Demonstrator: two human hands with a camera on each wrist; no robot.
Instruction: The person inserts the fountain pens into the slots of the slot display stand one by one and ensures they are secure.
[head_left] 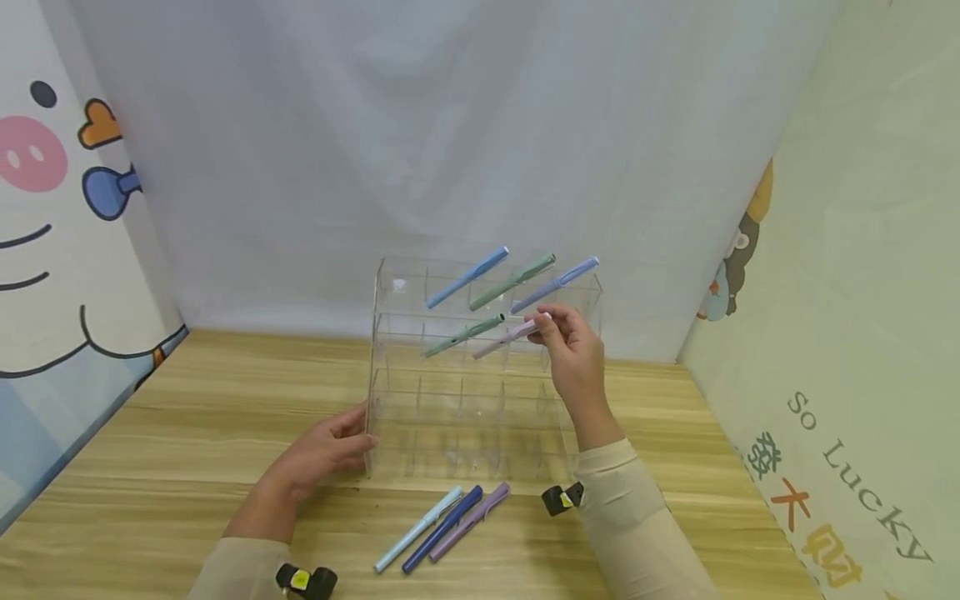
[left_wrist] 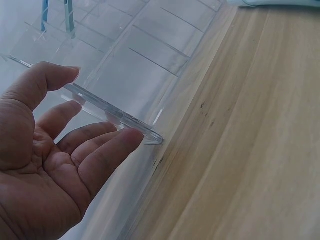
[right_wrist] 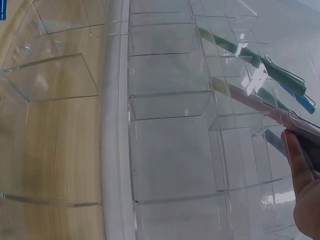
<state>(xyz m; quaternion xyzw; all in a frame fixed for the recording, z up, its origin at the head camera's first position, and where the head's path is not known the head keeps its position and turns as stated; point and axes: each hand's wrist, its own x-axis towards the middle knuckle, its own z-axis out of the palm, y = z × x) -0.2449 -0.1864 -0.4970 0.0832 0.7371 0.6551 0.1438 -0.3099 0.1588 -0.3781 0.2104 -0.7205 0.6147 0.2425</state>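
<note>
A clear tiered pen rack (head_left: pixel 480 408) stands on the table. My left hand (head_left: pixel 326 454) holds its left side panel near the bottom, thumb and fingertips at the panel's edge in the left wrist view. My right hand (head_left: pixel 577 358) pinches the capped end of a pale pink pen (head_left: pixel 510 336), whose lower end lies in the second tier. Beside it in that tier leans a green pen (head_left: pixel 465 336). The top tier bears a blue pen (head_left: pixel 468 277), another green pen (head_left: pixel 513 283) and a lavender pen (head_left: pixel 555 285), all slanted.
On the table before the rack lie a light blue pen (head_left: pixel 418 530), a dark blue pen (head_left: pixel 442 530) and a purple pen (head_left: pixel 470 522), side by side. A white curtain (head_left: pixel 450 125) hangs behind. Printed panels stand left and right.
</note>
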